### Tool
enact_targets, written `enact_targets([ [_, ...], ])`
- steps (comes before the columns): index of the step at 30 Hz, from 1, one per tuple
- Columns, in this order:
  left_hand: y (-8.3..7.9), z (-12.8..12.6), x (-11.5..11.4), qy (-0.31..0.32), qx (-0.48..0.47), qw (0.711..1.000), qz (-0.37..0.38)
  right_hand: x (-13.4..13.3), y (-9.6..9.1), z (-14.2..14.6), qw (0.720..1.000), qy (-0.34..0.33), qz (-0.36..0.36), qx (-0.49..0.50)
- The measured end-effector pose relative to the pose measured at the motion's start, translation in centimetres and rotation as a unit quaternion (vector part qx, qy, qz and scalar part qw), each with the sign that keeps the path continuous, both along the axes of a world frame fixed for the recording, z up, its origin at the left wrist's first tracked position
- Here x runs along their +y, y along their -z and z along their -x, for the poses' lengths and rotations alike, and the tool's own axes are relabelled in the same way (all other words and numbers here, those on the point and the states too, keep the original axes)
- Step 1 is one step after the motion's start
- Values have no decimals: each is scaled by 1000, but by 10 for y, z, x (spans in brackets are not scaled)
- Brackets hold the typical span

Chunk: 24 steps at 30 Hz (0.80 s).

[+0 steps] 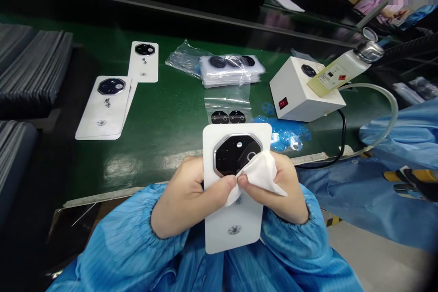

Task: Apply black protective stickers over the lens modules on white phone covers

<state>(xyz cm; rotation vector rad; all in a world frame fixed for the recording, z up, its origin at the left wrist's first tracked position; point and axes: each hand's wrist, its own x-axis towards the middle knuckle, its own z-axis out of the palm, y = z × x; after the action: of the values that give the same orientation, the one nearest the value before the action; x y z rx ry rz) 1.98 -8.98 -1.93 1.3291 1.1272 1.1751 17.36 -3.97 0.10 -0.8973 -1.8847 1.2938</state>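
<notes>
2 white phone-back panels (102, 108) on green belt (164, 146) | L hand (190, 191): fingers closed on held panel (236, 230), long axis fore-aft, nearly centered betw hands | clear bag (227, 100): black lens covers | R hand (278, 187): fingers pinching cloth wipe (262, 175) on panel's black lens module (232, 155) | white switch box (304, 93)

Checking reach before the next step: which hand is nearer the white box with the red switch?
Right. The right hand sits below and left of the white box, apart from it; the left hand is farther off, on the other side of the white phone back panel.
</notes>
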Motion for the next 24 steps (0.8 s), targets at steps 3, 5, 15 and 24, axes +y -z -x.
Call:
enact_targets([
  [3,0,-1,0,-23,15,999,-35,0,-1,0,999,-11,-45,-14],
  [5,0,-1,0,-32,14,997,-71,-3,-3,1,998,-6,-66,-9],
  [15,3,1,-3,44,-104,992,-60,-8,-1,-7,997,-30,-71,24],
  [24,-4,-1,0,36,-93,992,-72,-8,-7,-8,998,-48,-17,30],
])
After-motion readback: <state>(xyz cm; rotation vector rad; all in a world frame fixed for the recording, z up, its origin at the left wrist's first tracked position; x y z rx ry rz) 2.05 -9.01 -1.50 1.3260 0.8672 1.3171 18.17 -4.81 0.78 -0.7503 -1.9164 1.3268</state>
